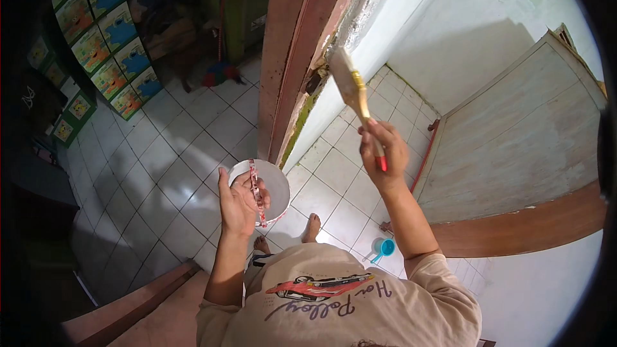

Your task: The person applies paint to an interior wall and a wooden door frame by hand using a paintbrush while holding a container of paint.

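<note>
My right hand [390,154] grips a flat paintbrush [359,96] by its wooden handle, whose red end sticks out below the fingers. The pale bristles point up and away, at the rough edge of the white wall [371,29] beside the door frame; contact cannot be made out for certain. Lower and to the left, my left hand [239,211] holds a white bucket [276,191] by its red-and-white patterned handle [256,186]. The handle lies across the fingers, with the thumb sticking out. Little of what is inside the bucket shows.
A brownish-pink door frame [283,58] stands ahead of me. On the right leans a wooden door [508,148], with a turquoise dipper [384,247] on the tiles near its lower end. Patterned drawers [106,32] stand far left. My bare feet are on the tiled floor [205,125].
</note>
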Available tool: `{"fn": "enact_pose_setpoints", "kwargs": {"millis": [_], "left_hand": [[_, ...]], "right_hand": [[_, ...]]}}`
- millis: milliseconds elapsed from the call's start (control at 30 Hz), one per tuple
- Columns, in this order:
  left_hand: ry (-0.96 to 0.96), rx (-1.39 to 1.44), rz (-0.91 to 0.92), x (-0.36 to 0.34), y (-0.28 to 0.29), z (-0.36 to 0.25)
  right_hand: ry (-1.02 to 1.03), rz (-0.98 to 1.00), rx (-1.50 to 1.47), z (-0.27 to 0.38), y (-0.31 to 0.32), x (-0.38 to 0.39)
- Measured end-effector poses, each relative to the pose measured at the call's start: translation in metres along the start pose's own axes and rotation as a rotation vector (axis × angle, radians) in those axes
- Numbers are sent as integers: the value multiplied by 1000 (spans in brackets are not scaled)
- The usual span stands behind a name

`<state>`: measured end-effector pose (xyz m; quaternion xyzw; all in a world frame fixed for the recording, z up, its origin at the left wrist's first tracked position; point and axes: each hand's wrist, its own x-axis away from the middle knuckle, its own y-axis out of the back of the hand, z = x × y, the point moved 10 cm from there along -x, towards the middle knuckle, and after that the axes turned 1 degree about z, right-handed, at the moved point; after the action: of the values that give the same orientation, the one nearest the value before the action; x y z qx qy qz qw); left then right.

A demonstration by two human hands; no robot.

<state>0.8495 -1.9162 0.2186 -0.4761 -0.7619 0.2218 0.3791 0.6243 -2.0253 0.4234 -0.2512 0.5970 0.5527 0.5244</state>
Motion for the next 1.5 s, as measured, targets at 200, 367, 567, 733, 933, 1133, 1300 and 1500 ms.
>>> {"fn": "enact_pose_setpoints", "kwargs": {"millis": [200, 367, 567, 733, 933, 1133, 1300, 1500], "left_hand": [[8, 6, 7, -2, 3, 2], [17, -15, -5, -1, 3, 4], [31, -17, 30, -1, -3, 3], [24, 4, 1, -2, 8, 5], [46, 23, 14, -2, 5, 8], [46, 3, 1, -3, 8, 7], [48, -5, 22, -3, 5, 8], [35, 5, -1, -2, 7, 6]], "right_hand": [[-55, 47, -17, -5, 0, 16], [-35, -22, -16, -1, 12, -9], [-3, 52, -3, 2, -5, -6], [-2, 48, -5, 1, 9, -5], [75, 87, 15, 5, -4, -24], [18, 97, 44, 3, 12, -63], [-42, 113, 72, 5, 24, -116], [-101, -35, -9, 1, 43, -133]]}}
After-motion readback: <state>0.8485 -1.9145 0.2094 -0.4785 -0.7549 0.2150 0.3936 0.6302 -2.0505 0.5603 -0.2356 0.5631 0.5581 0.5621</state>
